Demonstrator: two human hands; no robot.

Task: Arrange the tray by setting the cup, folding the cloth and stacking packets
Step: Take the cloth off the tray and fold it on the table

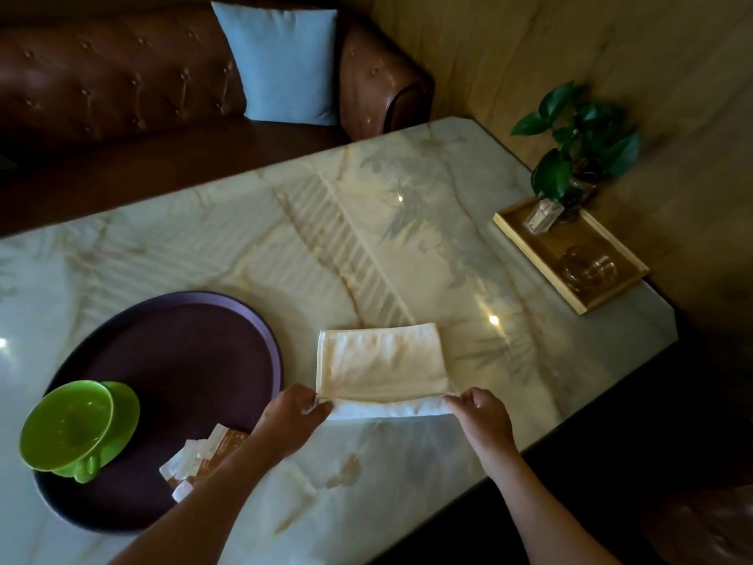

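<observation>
both hands, left hand (pixel 295 411) and right hand (pixel 481 413), pinch the cloth's (pixel 381 362) near corners.

You're looking down at a glossy marble table (pixel 366 246) that fills the middle of the frame, with small bright light reflections on it. At upper left sits a brown tufted leather sofa (pixel 122 75) with a pale blue cushion (pixel 285 63). Wood-grain wall panelling (pixel 570 46) runs along the upper right.
</observation>
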